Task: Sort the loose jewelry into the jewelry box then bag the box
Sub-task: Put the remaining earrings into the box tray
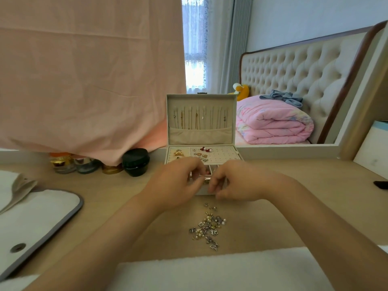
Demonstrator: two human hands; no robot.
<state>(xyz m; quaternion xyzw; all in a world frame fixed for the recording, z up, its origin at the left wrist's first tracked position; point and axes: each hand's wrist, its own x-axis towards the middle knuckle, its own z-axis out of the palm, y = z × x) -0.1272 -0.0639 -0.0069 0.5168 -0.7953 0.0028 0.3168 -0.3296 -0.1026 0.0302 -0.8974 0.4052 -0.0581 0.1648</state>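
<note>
**Both hands bunched at the box's front rim**

Left hand [178,181] and right hand [235,182] met, fingers curled, at the front rim of the open, fabric-lined jewelry box [200,136]. Whether either grip pinched anything could not be told. Loose jewelry [207,226], a glinting metal-and-pearl heap, lay just nearer on the wooden surface [117,185], open room flanking it.

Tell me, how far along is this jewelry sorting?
Partway. Necklaces hang in the lid of the open jewelry box and some earrings sit in its tray. The left hand and right hand pinch a small gold piece over the box. A pile of loose jewelry waits on the desk; bagging hasn't started.
</note>
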